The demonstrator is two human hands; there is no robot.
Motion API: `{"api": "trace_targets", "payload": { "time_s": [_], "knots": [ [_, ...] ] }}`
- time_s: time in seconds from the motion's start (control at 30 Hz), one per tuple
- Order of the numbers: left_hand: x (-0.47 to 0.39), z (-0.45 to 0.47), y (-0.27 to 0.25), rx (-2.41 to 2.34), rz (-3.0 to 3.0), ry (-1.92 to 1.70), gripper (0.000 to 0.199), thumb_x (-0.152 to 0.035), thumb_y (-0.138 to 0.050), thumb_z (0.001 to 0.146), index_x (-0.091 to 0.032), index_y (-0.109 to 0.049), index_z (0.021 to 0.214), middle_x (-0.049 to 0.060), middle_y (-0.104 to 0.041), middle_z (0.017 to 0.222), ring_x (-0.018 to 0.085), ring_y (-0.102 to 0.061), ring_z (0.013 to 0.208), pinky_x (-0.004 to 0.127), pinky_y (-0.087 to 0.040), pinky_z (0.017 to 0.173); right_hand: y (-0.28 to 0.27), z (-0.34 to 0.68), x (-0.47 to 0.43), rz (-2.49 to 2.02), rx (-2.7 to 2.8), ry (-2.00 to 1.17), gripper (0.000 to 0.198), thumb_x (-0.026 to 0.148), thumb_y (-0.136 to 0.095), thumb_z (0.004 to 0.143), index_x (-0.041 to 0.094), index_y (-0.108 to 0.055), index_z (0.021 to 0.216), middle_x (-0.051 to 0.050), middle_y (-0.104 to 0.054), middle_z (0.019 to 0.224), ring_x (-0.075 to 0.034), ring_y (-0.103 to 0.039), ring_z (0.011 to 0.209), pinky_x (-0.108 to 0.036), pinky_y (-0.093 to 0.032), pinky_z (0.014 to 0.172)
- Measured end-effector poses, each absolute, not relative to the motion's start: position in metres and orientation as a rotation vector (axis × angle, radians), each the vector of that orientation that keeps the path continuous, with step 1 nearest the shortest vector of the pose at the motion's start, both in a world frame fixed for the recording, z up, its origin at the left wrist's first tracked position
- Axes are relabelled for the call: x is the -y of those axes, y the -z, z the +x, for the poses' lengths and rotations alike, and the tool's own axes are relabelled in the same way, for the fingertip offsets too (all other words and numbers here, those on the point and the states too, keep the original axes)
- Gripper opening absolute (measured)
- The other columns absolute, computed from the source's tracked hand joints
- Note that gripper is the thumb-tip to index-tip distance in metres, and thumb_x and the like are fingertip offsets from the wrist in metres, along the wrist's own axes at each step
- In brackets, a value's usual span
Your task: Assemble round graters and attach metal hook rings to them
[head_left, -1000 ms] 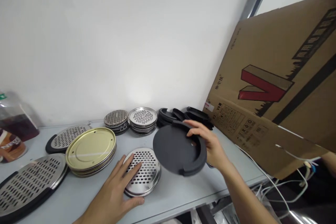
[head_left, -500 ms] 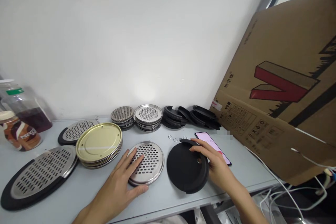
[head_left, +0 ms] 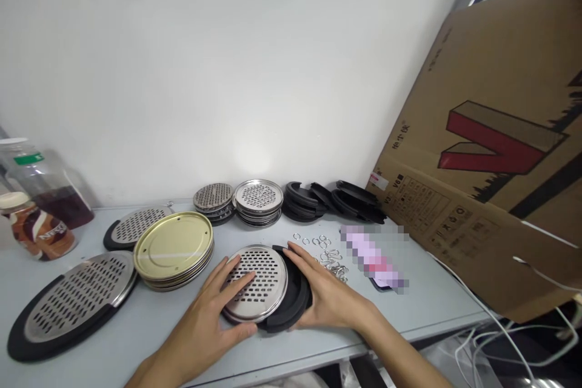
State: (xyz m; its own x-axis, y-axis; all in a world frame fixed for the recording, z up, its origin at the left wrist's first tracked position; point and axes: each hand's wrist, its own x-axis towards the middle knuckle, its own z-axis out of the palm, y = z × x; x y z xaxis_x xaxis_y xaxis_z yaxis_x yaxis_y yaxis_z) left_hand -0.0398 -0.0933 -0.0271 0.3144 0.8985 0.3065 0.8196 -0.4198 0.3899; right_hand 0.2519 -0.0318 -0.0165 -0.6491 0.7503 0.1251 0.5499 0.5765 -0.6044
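Note:
A round perforated metal plate lies flat near the table's front edge. My left hand rests on its left side, fingers spread over the holes and thumb along the lower rim. My right hand grips a round black plastic holder by its outer right edge, thumb low and fingers at the top. The holder is pressed against the plate's right side, and the plate partly overlaps it. Whether the rim sits fully in the holder's groove cannot be seen. Small metal rings and clips lie just beyond my right hand.
Gold metal discs are stacked left, beside plates with black rims. Perforated plates and black holders stand along the wall. A phone, a cardboard box and white cables are right; a jar stands far left.
My right hand has brought the black holder left, from apart to against the metal plate. More rings and clips are uncovered. My left hand keeps its place on the plate.

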Motion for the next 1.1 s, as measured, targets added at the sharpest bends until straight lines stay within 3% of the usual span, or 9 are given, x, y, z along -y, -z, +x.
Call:
{"api": "trace_targets", "payload": {
  "time_s": [0.1,0.23,0.5,0.7,0.87,0.97,1.1],
  "knots": [
    [0.093,-0.039,0.027,-1.576,2.431,-0.722,0.071,-0.029,-0.076,0.08,-0.038,-0.047,0.145,0.004,-0.032,0.16,0.037,-0.031,0.145,0.058,-0.039,0.111,0.016,0.254,0.031,-1.066,2.493,-0.78,0.128,0.054,-0.087,0.055,0.03,-0.014,0.157,-0.013,-0.011,0.165,-0.039,-0.01,0.15,-0.057,-0.019,0.12],
    [0.093,-0.038,0.029,-1.591,2.446,-0.738,0.07,-0.031,-0.075,0.081,-0.038,-0.047,0.144,0.003,-0.031,0.161,0.038,-0.032,0.145,0.058,-0.039,0.111,0.014,0.254,0.038,-1.049,2.482,-0.694,0.129,0.06,-0.086,0.055,0.028,-0.015,0.158,-0.016,-0.022,0.161,-0.041,-0.012,0.149,-0.063,-0.008,0.119],
    [0.097,-0.036,0.026,-1.561,2.512,-0.672,0.076,-0.037,-0.079,0.078,-0.039,-0.045,0.146,0.003,-0.028,0.162,0.039,-0.029,0.145,0.06,-0.037,0.112,0.013,0.254,0.03,-1.0,2.445,-0.683,0.121,0.065,-0.081,0.06,0.024,-0.02,0.157,-0.016,-0.032,0.157,-0.038,-0.023,0.147,-0.06,-0.006,0.121],
    [0.096,-0.037,0.023,-1.643,2.34,-0.755,0.061,-0.039,-0.061,0.093,-0.037,-0.039,0.149,0.004,-0.027,0.162,0.033,-0.034,0.145,0.054,-0.037,0.114,0.011,0.255,0.024,-0.975,2.419,-0.812,0.118,0.059,-0.082,0.063,0.024,-0.02,0.157,-0.016,-0.023,0.161,-0.038,-0.019,0.149,-0.059,-0.01,0.121],
    [0.096,-0.041,0.024,-1.629,2.201,-0.752,0.081,-0.032,-0.068,0.087,-0.033,-0.023,0.156,0.007,-0.023,0.163,0.033,-0.026,0.148,0.054,-0.031,0.117,0.014,0.259,0.035,-1.132,2.25,-0.774,0.114,0.057,-0.083,0.065,0.028,-0.021,0.156,-0.011,-0.035,0.158,-0.035,-0.021,0.149,-0.059,-0.006,0.122],
    [0.096,-0.044,0.023,-1.581,2.164,-0.728,0.09,-0.03,-0.072,0.083,-0.032,-0.02,0.157,0.008,-0.023,0.163,0.033,-0.025,0.148,0.054,-0.029,0.118,0.018,0.263,0.035,-1.214,2.222,-0.805,0.114,0.058,-0.082,0.065,0.029,-0.021,0.156,-0.009,-0.043,0.153,-0.036,-0.017,0.149,-0.062,-0.009,0.121],
    [0.094,-0.047,0.022,-1.56,2.136,-0.699,0.085,-0.031,-0.073,0.082,-0.035,-0.028,0.154,0.005,-0.021,0.164,0.033,-0.024,0.149,0.054,-0.028,0.118,0.022,0.262,0.032,-1.182,2.355,-0.709,0.108,0.063,-0.076,0.071,0.024,-0.022,0.157,-0.011,-0.027,0.161,-0.036,-0.012,0.15,-0.06,-0.008,0.122]
  ]
}}
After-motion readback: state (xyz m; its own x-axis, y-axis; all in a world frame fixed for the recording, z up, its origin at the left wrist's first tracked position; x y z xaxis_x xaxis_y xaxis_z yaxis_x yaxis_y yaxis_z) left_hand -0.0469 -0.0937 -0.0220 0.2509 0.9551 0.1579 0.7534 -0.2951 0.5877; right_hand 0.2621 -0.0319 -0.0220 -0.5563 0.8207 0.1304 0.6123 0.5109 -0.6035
